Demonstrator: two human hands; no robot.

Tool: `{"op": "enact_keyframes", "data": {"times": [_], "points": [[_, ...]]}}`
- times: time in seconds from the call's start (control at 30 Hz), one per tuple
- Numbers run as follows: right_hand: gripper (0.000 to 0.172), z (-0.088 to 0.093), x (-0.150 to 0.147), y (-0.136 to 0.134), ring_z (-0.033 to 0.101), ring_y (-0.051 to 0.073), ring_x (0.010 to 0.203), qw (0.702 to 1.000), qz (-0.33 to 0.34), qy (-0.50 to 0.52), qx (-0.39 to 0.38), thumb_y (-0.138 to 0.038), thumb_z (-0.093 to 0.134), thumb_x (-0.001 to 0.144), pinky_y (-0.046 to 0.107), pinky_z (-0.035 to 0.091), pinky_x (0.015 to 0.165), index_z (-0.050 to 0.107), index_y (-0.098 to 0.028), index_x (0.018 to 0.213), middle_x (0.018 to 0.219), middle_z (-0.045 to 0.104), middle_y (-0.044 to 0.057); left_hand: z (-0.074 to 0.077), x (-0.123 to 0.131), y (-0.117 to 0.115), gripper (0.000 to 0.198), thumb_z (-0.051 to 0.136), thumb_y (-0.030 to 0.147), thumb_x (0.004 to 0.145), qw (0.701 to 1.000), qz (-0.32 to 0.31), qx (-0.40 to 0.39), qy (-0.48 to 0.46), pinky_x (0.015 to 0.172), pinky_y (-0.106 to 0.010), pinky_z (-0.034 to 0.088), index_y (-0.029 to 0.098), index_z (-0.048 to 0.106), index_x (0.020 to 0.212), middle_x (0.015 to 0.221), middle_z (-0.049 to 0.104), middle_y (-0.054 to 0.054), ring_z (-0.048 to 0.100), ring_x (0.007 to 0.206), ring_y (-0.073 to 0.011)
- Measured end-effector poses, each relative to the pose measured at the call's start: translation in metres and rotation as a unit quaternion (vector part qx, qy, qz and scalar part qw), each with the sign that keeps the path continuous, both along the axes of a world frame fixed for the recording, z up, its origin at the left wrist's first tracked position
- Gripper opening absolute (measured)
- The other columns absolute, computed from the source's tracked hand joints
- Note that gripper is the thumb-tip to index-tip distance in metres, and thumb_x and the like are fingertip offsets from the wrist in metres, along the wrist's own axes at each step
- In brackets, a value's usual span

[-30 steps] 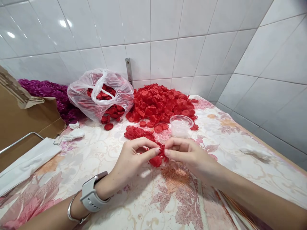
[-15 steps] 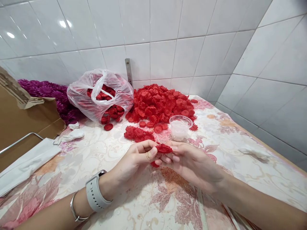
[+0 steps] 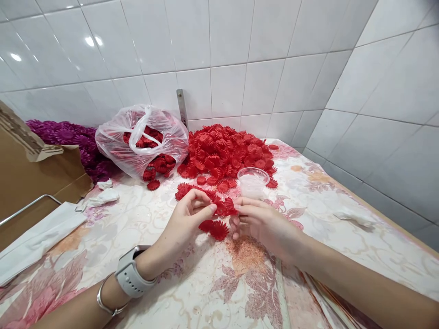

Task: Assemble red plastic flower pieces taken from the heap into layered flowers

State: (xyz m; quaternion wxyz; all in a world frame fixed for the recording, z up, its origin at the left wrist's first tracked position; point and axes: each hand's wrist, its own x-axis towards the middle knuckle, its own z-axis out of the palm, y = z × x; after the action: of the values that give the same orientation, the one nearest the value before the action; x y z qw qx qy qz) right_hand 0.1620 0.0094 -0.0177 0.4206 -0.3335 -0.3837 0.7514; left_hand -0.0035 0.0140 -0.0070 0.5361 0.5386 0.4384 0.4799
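Observation:
A red artificial flower [image 3: 226, 206] with a notched, petal-like edge is held up between my two hands, above the tablecloth. My left hand [image 3: 188, 217] has its thumb and fingers pinched together at the flower's left side; the exact contact is partly hidden by the thumb. From the right, my right hand [image 3: 265, 224] pinches the flower's edge between thumb and fingertips. Just below them, loose red flower pieces [image 3: 218, 230] lie on the cloth. Behind my left fingers is a row of stacked red flowers [image 3: 183, 189], partly covered.
A large heap of red flowers [image 3: 229, 148] lies against the tiled wall. Before it stands a clear plastic cup [image 3: 253, 183] with whitish contents. Leftward are a plastic bag [image 3: 116, 141] of red pieces, purple flowers [image 3: 73, 137] and a cardboard box [image 3: 51, 178]. White scraps [image 3: 103, 197] lie nearby.
My hands have drawn slightly apart, and the flower between them has tilted to show more of its petals. More of the red pieces below is now uncovered. The view has shifted slightly.

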Motion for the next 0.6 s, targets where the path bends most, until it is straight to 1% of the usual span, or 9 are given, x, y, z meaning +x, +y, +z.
{"op": "enact_keyframes", "data": {"times": [0.03, 0.1, 0.17, 0.2, 0.3, 0.37, 0.47, 0.53, 0.6], "points": [[0.010, 0.0009, 0.0004, 0.0004, 0.053, 0.012, 0.057, 1.000, 0.006, 0.003, -0.020, -0.023, 0.054, 0.078, 0.026, 0.046, 0.054, 0.051, -0.017, 0.070, 0.060, 0.053, -0.001, -0.0003, -0.0003, 0.0012, 0.017, 0.066, 0.018, 0.066, 1.000, 0.005, 0.005, 0.004, 0.066, -0.023, 0.043, 0.017, 0.051, 0.074, 0.071, 0.057, 0.004, 0.054, 0.067, -0.0090], [0.017, 0.0028, 0.0013, 0.0009, 0.054, 0.013, 0.058, 0.998, 0.011, 0.009, -0.061, -0.032, 0.050, 0.082, 0.024, 0.046, 0.051, 0.051, -0.017, 0.074, 0.062, 0.056, 0.002, -0.0010, -0.0009, 0.0037, 0.024, 0.069, 0.016, 0.061, 1.000, 0.015, 0.007, 0.003, 0.068, -0.023, 0.044, 0.017, 0.052, 0.078, 0.074, 0.058, 0.003, 0.056, 0.071, -0.0101], [0.022, 0.0037, 0.0021, 0.0008, 0.056, 0.012, 0.057, 0.997, 0.010, 0.006, -0.071, -0.039, 0.049, 0.082, 0.023, 0.046, 0.048, 0.051, -0.017, 0.079, 0.065, 0.058, 0.003, -0.0022, -0.0017, 0.0060, 0.031, 0.071, 0.014, 0.058, 1.000, 0.025, -0.001, 0.002, 0.071, -0.025, 0.045, 0.018, 0.052, 0.082, 0.078, 0.059, 0.002, 0.057, 0.075, -0.0111], [0.021, 0.0035, 0.0025, 0.0004, 0.056, 0.012, 0.056, 0.998, 0.008, -0.001, -0.058, -0.039, 0.052, 0.081, 0.022, 0.046, 0.047, 0.051, -0.018, 0.080, 0.064, 0.058, 0.002, -0.0029, -0.0021, 0.0069, 0.034, 0.072, 0.013, 0.056, 1.000, 0.027, -0.004, 0.003, 0.071, -0.025, 0.045, 0.018, 0.053, 0.084, 0.080, 0.059, 0.002, 0.057, 0.076, -0.0115], [0.014, 0.0001, 0.0031, -0.0007, 0.057, 0.011, 0.053, 0.999, 0.009, -0.046, -0.001, -0.027, 0.060, 0.076, 0.021, 0.046, 0.046, 0.050, -0.018, 0.078, 0.062, 0.059, 0.001, -0.0047, -0.0032, 0.0083, 0.037, 0.073, 0.012, 0.055, 1.000, 0.017, -0.008, 0.012, 0.071, -0.024, 0.046, 0.018, 0.054, 0.086, 0.083, 0.059, 0.001, 0.057, 0.078, -0.0120], [0.011, -0.0027, 0.0030, -0.0011, 0.056, 0.011, 0.048, 0.997, 0.010, -0.072, 0.015, -0.024, 0.058, 0.076, 0.021, 0.045, 0.044, 0.049, -0.017, 0.074, 0.059, 0.060, 0.002, -0.0045, -0.0038, 0.0085, 0.036, 0.072, 0.013, 0.057, 1.000, 0.005, -0.017, 0.016, 0.070, -0.023, 0.046, 0.018, 0.055, 0.089, 0.082, 0.060, 0.001, 0.057, 0.077, -0.0116], [0.008, -0.0037, 0.0024, -0.0010, 0.055, 0.011, 0.041, 0.994, 0.015, -0.102, 0.022, -0.023, 0.052, 0.078, 0.022, 0.042, 0.040, 0.050, -0.017, 0.073, 0.054, 0.060, 0.002, -0.0016, -0.0046, 0.0086, 0.035, 0.070, 0.014, 0.060, 0.999, 0.009, -0.030, 0.013, 0.068, -0.022, 0.045, 0.018, 0.057, 0.092, 0.080, 0.062, 0.001, 0.057, 0.076, -0.0112], [0.005, -0.0022, 0.0026, -0.0008, 0.054, 0.011, 0.040, 0.992, 0.017, -0.120, 0.027, -0.022, 0.051, 0.077, 0.022, 0.041, 0.039, 0.053, -0.017, 0.076, 0.053, 0.061, 0.002, 0.0004, -0.0051, 0.0092, 0.030, 0.071, 0.014, 0.059, 0.999, 0.018, -0.036, 0.014, 0.066, -0.022, 0.045, 0.017, 0.061, 0.087, 0.078, 0.064, 0.000, 0.058, 0.074, -0.0113], [0.007, -0.0005, 0.0034, -0.0006, 0.051, 0.010, 0.039, 0.990, 0.017, -0.137, 0.029, -0.019, 0.051, 0.074, 0.021, 0.040, 0.039, 0.056, -0.017, 0.078, 0.054, 0.060, 0.001, 0.0009, -0.0062, 0.0105, 0.021, 0.071, 0.014, 0.058, 0.999, 0.022, -0.047, 0.014, 0.063, -0.022, 0.045, 0.015, 0.063, 0.077, 0.074, 0.064, 0.000, 0.058, 0.068, -0.0105]]}}
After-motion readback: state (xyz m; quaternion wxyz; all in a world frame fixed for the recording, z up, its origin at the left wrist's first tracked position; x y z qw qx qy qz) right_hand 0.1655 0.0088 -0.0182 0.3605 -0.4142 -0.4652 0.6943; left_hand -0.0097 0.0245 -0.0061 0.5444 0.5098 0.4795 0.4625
